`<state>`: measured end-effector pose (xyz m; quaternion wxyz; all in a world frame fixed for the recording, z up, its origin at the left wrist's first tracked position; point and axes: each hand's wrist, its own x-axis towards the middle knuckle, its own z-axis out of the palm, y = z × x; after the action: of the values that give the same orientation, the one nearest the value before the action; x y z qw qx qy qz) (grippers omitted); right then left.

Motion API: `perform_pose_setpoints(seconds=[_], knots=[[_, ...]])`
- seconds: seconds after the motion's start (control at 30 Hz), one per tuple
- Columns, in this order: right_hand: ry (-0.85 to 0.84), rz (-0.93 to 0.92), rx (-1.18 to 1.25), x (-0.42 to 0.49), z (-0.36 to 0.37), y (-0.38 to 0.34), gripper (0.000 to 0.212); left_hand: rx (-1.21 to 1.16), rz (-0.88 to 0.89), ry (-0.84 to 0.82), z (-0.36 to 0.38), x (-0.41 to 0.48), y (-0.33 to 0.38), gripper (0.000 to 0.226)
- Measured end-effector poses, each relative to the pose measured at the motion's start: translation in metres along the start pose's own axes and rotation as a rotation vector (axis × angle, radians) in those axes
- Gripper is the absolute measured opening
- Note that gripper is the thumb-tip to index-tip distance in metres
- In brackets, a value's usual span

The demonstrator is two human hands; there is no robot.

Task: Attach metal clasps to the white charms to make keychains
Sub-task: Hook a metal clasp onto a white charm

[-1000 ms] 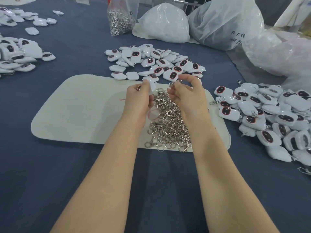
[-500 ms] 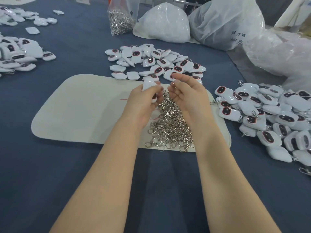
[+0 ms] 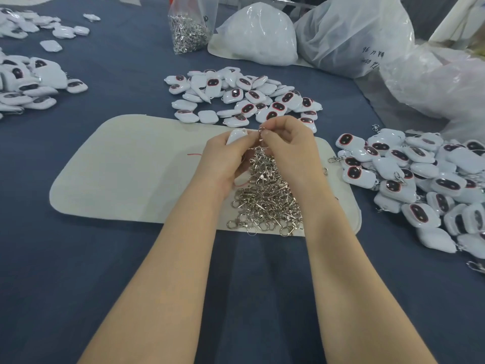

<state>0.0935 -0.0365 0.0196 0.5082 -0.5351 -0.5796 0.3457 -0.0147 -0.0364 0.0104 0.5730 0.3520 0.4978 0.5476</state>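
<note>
My left hand (image 3: 225, 158) grips a white charm (image 3: 235, 135) above the cream felt mat (image 3: 126, 166). My right hand (image 3: 288, 148) pinches a small metal clasp ring (image 3: 261, 130) right beside the charm's top. Both hands hover over a heap of silver clasps (image 3: 267, 195) on the mat. A pile of loose white charms with dark red-rimmed faces (image 3: 244, 98) lies just beyond the mat. Another pile of charms with clasps on them (image 3: 420, 179) lies to the right.
A clear bag of clasps (image 3: 187, 30) stands at the back, next to white plastic bags (image 3: 259, 35) and larger translucent bags (image 3: 367, 35). More charms (image 3: 29, 82) lie at the far left on the blue cloth.
My hands have come closer together. The charm in my left hand has shifted right, and my right hand's fingers have curled in, bringing the clasp ring against the charm's top.
</note>
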Motion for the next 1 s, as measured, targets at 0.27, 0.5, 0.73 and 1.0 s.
perform_pose_setpoints(seconds=[0.27,0.5,0.73,1.0], knots=[[0.019,-0.141,-0.284,-0.001,0.006,0.006,0.019,0.224,0.186,0.117,0.000,0.002,0.000,0.016],[0.043,-0.120,-0.295,-0.003,0.009,0.009,0.007,0.410,0.394,0.184,0.003,0.001,-0.003,0.008],[0.078,-0.103,-0.317,-0.001,0.009,0.009,0.006,0.580,0.524,0.229,0.003,0.002,-0.008,0.011],[0.045,-0.067,-0.301,0.001,0.009,0.010,0.010,0.763,0.672,0.209,0.006,0.000,-0.012,0.014]])
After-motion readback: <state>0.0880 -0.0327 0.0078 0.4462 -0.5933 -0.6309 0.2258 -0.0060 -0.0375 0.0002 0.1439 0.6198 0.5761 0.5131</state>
